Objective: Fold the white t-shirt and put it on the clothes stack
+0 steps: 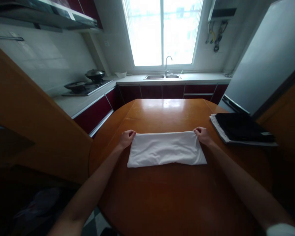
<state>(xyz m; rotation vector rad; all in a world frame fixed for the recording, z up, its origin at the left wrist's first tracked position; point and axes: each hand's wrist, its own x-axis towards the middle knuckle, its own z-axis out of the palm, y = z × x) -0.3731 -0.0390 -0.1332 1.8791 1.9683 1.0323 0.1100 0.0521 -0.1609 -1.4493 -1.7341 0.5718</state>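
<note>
A folded white cloth lies flat as a wide band in the middle of a round wooden table. My left hand pinches the cloth's far left corner with its fingers curled closed. My right hand pinches the far right corner the same way. Both arms reach forward across the table from the near edge.
A stack of folded dark and pale clothes sits on the table's right side. Behind the table runs a counter with a sink and tap under a bright window. A stove with pans stands at the left, a grey fridge at the right.
</note>
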